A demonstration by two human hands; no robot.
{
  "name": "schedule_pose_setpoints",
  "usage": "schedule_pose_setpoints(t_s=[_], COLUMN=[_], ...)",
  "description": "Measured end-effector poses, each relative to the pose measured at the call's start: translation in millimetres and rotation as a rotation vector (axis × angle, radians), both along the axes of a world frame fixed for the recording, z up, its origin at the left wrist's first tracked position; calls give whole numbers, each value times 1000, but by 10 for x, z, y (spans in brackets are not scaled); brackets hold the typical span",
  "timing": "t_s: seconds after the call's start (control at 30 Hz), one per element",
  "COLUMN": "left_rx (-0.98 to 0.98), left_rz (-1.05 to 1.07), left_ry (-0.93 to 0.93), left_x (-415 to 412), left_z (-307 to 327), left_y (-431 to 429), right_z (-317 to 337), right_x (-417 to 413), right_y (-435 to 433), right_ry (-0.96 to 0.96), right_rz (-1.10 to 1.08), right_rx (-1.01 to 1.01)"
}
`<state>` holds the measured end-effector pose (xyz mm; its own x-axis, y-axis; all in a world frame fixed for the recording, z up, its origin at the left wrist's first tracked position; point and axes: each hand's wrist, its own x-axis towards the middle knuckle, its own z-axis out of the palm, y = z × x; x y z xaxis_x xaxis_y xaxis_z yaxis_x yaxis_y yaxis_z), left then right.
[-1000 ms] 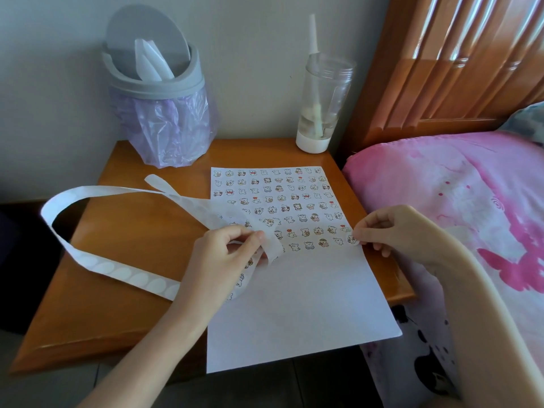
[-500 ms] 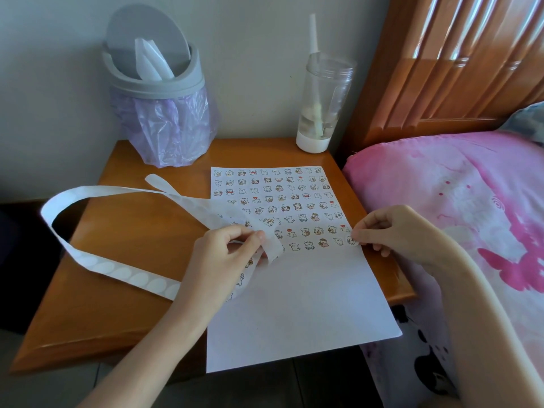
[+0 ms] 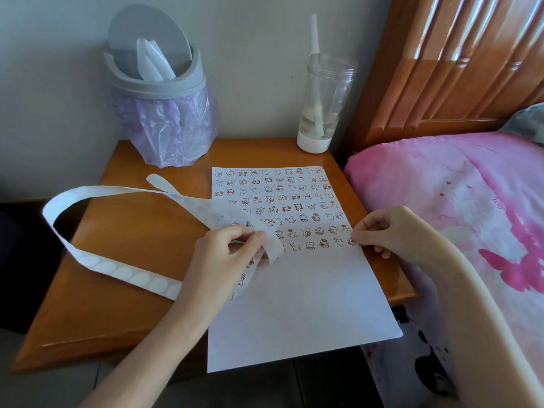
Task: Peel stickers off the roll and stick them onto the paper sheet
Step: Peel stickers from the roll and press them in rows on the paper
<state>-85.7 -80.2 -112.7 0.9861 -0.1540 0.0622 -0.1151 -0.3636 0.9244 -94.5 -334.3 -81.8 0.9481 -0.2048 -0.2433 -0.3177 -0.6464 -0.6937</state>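
Two fingertip grips logged. Left hand [image 3: 223,254]: thumb and forefinger pinch the sticker strip [image 3: 117,272], other fingers curled under; a short free end of strip curls down past the thumb onto the paper sheet [image 3: 294,304]. Right hand [image 3: 391,231]: thumb and forefinger tips closed together on one sticker [image 3: 351,241] at the sheet's right edge, at the end of the lowest filled row; remaining fingers curled. Cannot tell whether that sticker lies fully flat. Sheet: upper half covered with rows of small cartoon stickers, lower half blank, near end overhanging the front edge of the wooden nightstand [image 3: 123,231]. Strip: from the left hand it runs left across the tabletop, showing bare round spots, loops out past the nightstand's left edge, then returns across the top and crosses the sheet's left edge. Back of nightstand, against the wall: grey swing-lid bin [image 3: 159,83] with purple liner at left, clear bottle [image 3: 323,98] with white base at right, a white stick standing in it. Pink bedcover [image 3: 441,187] and wooden headboard [image 3: 456,69] lie to the right of the nightstand.
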Motion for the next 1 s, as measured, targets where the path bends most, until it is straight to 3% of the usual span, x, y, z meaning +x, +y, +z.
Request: schedule_pose_setpoints(t_s=[0.87,1.0], left_rx=[-32,-41], left_rz=[-13,-11], left_ry=[-2,9], left_x=[-25,-28], left_z=[35,37], left_y=[-6,-6], right_z=[-63,-36], right_x=[7,-7], right_y=[-67,-81], right_ry=[-43,-48], right_rz=[44,38], right_rx=[-159,-88])
